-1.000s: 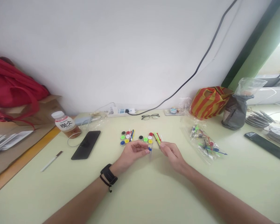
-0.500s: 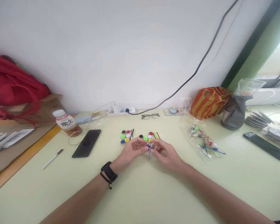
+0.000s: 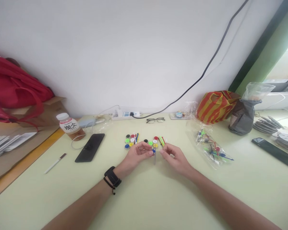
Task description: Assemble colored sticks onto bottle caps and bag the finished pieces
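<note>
My left hand [image 3: 138,154] pinches a small blue plastic spinner [image 3: 154,151] between thumb and fingers, a little above the table. Its thin pointer looks pale and blurred. Just to the right, my right hand [image 3: 174,156] is closed with thumb and forefinger together, apart from the spinner, and nothing shows in it. Behind the hands lie two groups of small round plastic discs [image 3: 132,140] in several colours. Thin coloured plastic pointers [image 3: 161,140] lie beside each group.
On the right are a clear bag of spinner parts [image 3: 212,150], a phone [image 3: 276,152] and a striped bag [image 3: 216,107]. To the left are another phone [image 3: 90,148], a drink bottle [image 3: 70,126] and a pen [image 3: 55,163]. Glasses [image 3: 155,120] and a power strip [image 3: 126,116] lie near the wall.
My right hand has let go of the blue spinner and moved slightly right. The pointer, sharp and blue before, is now a pale blur. My left hand keeps its hold.
</note>
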A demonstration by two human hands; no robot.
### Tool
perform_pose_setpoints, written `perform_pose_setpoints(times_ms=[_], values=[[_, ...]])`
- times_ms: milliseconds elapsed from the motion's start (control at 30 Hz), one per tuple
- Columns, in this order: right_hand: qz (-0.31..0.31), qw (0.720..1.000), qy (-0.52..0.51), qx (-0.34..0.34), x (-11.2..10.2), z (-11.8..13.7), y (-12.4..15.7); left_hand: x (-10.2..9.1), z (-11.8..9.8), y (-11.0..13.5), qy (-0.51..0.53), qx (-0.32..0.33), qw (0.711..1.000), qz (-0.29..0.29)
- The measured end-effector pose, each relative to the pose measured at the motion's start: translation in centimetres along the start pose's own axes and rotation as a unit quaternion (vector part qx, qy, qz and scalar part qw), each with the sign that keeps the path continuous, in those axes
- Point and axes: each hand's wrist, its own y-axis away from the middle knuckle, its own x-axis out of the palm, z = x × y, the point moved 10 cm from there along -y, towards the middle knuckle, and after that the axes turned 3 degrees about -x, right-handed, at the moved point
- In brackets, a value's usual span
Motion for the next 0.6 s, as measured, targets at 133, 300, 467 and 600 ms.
perform_pose_setpoints(times_ms=[133, 300, 467, 600], values=[[0.014, 0.999, -0.029, -0.015, 0.9, 0.5, 0.1, 0.4, -0.3, 0.1, -0.011, 0.002, 1.0, 0.014], [0.039, 0.999, -0.004, -0.019, 1.8, 0.2, 0.4, 1.0, -0.6, 0.2, -0.006, 0.001, 0.999, 0.034], [0.037, 0.998, 0.035, -0.038, 1.6, 0.1, 0.6, 0.8, -0.6, 0.2, -0.011, 0.001, 1.0, 0.022], [-0.003, 0.998, 0.047, -0.046, 1.0, 0.1, 0.8, 0.6, -0.4, 0.2, -0.007, -0.002, 1.0, 0.018]])
